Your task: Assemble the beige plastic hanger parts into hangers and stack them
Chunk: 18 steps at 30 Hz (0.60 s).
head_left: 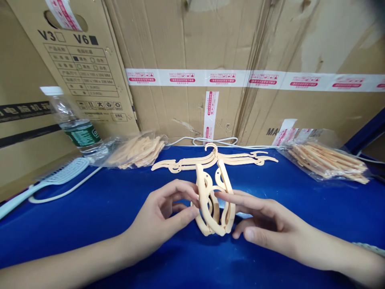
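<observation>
A cream plastic folding hanger [205,200] stands folded up between my two hands, its arms pointing upward. My left hand [168,214] is closed on its left side, with the thumb and fingertips at the arm. From the right, my right hand [267,224] has its index finger laid across the right arm; the other fingers are bent beside it, partly hidden, and the thumb is off the hanger. Just behind lies a stack of opened hangers [195,161] of the same kind, hooks pointing away from me.
Clear bags of folded hangers lie at the left [140,150] and right [329,160]. A water bottle [80,132] and a pale blue hairbrush [66,170] are at the left. A white cable [210,140] runs along the cardboard boxes [180,108] behind the blue table [99,224].
</observation>
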Each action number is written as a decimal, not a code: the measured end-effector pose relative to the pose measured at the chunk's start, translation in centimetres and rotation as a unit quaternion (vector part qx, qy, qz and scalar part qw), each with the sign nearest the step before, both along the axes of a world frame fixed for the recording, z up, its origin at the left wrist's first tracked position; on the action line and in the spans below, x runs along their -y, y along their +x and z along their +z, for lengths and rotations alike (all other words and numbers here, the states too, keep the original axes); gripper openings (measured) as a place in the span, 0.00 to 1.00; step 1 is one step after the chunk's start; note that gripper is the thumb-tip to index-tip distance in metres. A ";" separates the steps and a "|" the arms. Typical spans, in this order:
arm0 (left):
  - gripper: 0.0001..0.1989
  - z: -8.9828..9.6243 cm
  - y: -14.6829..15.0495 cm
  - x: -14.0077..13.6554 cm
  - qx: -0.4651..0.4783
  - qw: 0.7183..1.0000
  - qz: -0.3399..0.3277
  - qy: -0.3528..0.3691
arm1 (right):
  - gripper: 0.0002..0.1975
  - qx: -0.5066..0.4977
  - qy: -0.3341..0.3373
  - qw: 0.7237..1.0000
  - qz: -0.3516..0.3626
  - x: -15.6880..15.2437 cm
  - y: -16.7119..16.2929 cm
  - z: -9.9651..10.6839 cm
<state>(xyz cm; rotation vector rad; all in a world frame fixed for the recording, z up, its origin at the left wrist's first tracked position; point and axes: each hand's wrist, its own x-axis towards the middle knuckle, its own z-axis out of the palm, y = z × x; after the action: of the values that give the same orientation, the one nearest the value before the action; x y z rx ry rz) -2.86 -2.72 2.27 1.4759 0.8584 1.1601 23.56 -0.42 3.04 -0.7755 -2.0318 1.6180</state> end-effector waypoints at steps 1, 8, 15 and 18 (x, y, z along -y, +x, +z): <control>0.03 0.0 0.0 0.1 -0.012 1.000 -0.011 0.010 | 0.26 0.004 0.004 1.000 -0.003 0.0 0.0 0.0; 0.15 -0.4 -0.2 0.2 -0.045 0.997 -0.064 0.014 | 0.27 -0.020 0.002 1.000 0.008 0.3 0.0 -0.4; 0.16 -0.4 -0.1 0.1 -0.022 0.991 -0.128 -0.038 | 0.30 -0.030 -0.020 0.998 0.051 0.5 0.1 0.1; 0.16 -0.5 -0.1 -0.1 -0.003 0.990 -0.132 -0.045 | 0.30 -0.027 -0.010 0.998 0.049 0.5 0.2 0.2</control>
<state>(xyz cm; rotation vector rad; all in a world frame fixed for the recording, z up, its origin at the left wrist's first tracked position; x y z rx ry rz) -2.98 -2.61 1.74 1.4696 0.6861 0.9093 23.78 -0.93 3.25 -0.6414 -2.0483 1.6954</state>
